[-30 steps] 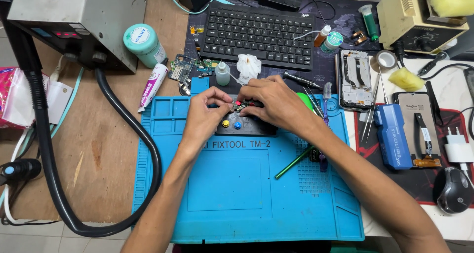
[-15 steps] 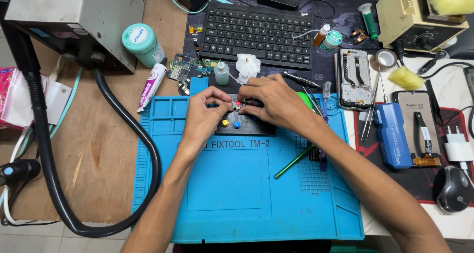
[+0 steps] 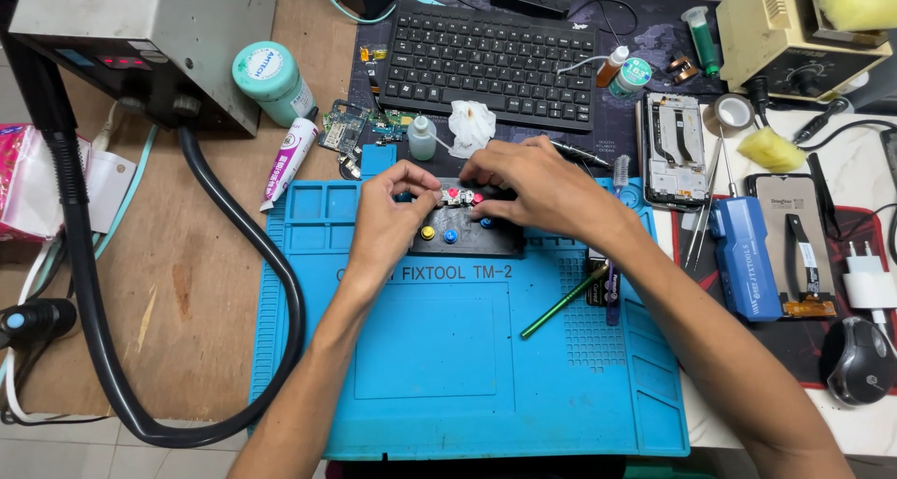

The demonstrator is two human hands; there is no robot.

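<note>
My left hand [image 3: 392,208] and right hand [image 3: 542,189] pinch both ends of a small circuit board [image 3: 458,198] on a black holder [image 3: 467,231], far on the blue mat [image 3: 448,348]. Uneven pressure could flick it off.

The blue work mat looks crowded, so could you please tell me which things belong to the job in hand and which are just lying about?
In hand:
- small circuit board, pinched by left hand and right hand
- black holder with coloured knobs
- blue work mat

Lying about:
- green tool
- black keyboard
- crumpled tissue
- small bottle
- computer mouse
</note>
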